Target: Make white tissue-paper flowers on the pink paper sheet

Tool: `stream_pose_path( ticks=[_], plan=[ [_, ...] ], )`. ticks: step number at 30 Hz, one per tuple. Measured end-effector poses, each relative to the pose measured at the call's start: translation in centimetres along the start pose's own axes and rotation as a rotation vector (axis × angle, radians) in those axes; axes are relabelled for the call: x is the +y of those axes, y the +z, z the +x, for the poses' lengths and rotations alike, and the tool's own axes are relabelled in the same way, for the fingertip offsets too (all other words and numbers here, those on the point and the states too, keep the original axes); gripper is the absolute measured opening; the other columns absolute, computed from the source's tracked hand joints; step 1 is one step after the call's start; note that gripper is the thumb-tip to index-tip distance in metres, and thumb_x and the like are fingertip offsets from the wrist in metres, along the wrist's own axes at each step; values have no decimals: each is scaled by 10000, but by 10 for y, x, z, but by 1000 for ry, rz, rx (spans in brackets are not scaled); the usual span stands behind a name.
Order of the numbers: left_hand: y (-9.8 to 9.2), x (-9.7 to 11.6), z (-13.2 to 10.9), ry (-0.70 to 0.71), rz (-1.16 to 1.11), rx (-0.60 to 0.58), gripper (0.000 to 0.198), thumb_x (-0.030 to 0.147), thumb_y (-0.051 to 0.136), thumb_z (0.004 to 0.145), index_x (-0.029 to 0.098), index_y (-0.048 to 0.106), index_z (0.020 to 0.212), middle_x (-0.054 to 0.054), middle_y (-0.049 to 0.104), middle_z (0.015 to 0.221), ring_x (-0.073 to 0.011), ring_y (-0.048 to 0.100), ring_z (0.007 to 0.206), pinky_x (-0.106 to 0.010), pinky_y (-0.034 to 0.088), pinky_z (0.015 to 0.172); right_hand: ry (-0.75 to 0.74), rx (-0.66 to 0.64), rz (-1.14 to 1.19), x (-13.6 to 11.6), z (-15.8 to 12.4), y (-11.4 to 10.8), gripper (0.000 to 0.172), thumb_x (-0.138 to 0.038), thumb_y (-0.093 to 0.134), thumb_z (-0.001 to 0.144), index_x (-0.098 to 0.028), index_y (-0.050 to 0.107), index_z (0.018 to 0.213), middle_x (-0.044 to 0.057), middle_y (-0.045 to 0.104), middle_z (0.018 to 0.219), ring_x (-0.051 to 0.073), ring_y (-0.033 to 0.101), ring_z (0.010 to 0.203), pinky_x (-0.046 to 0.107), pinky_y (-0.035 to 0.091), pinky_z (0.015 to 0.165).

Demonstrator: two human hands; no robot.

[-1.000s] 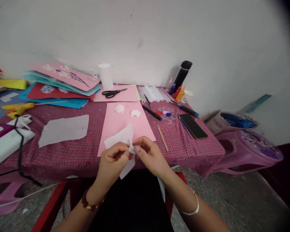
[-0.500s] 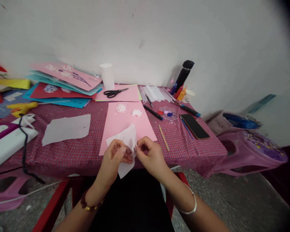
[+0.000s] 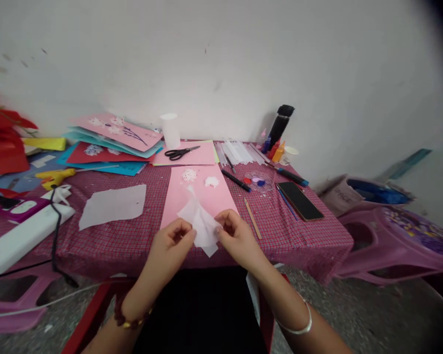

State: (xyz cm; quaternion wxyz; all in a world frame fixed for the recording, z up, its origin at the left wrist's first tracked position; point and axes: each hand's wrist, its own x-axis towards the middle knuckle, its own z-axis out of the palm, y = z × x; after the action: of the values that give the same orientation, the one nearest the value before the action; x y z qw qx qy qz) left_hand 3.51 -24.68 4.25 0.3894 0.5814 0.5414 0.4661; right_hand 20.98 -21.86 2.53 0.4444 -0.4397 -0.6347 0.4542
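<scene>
A thin white tissue sheet [image 3: 203,227] is stretched between my two hands above the near end of a pink paper sheet [image 3: 177,196]. Its top is gathered into a narrow point. My left hand [image 3: 175,241] pinches the tissue's left side. On the right side, my right hand [image 3: 236,236] grips it between thumb and fingers. Two white paper blossoms, one speckled with red [image 3: 189,175] and one plain [image 3: 211,182], lie on the pink sheet farther back. A second white tissue piece [image 3: 112,206] rests flat to the left.
Black scissors [image 3: 180,153] lie behind, beside a white roll [image 3: 170,132]. On the right are a black marker [image 3: 236,180], a paint palette [image 3: 258,182], a wooden stick [image 3: 252,219] and a phone [image 3: 300,200]. A glue gun [image 3: 55,176] and power strip [image 3: 25,241] sit left.
My hands have moved apart, drawing the tissue wider between them. It now shows folds and a gathered tip pointing away from me. The view has shifted slightly.
</scene>
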Motion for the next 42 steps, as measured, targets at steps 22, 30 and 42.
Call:
stream_pose_path(
  ticks=[22, 30, 42],
  plan=[
    [24, -4, -18, -52, 156, -90, 282, 250, 584, 760, 186, 494, 1020, -31, 609, 879, -158, 586, 698, -270, 460, 615, -82, 82, -359, -5, -2, 5, 89, -185, 534, 778, -198, 557, 694, -46, 509, 593, 110, 466, 554, 218, 323, 521],
    [16, 3, 5, -2, 207, -56, 263, 272, 442, 842, 186, 451, 593, 34, 444, 541, -130, 430, 514, -240, 288, 472, -63, 40, -276, -10, -4, 4, 73, -138, 517, 737, -194, 560, 719, -39, 538, 618, 110, 487, 569, 209, 339, 515],
    [10, 19, -13, 198, 733, -304, 298, 270, 314, 932, 196, 501, 711, -23, 551, 634, -175, 502, 572, -291, 261, 557, -229, 36, -299, -18, -9, 6, 93, -163, 528, 804, -190, 609, 842, 16, 614, 785, 134, 557, 714, 253, 430, 661]
  ],
)
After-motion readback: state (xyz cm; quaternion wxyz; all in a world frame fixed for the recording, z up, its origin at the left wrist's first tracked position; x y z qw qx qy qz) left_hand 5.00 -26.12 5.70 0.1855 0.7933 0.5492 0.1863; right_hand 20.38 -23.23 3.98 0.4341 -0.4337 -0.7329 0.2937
